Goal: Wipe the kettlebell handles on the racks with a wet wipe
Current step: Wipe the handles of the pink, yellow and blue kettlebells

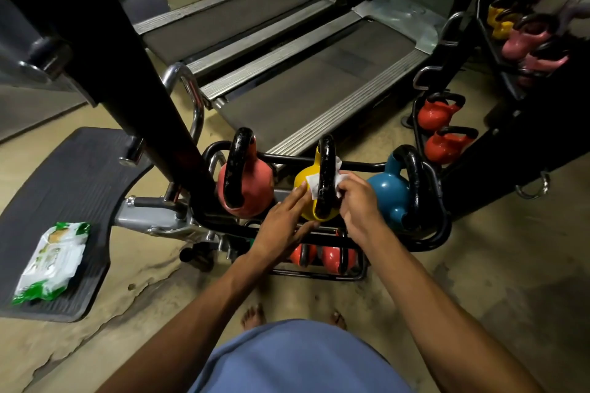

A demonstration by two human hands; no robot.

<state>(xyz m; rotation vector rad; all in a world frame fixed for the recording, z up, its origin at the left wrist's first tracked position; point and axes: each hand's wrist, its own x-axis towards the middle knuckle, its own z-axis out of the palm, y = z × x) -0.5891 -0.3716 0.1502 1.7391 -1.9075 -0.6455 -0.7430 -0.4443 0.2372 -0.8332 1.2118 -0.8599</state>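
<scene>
The wet wipe wraps the yellow kettlebell at its black handle. The curled fingers of the right hand pinch its right flap, and the straight fingers of the left hand touch its left flap. The rack carries three bells on top, with the pink kettlebell and blue kettlebell flanking the yellow one, and two red kettlebells below.
</scene>
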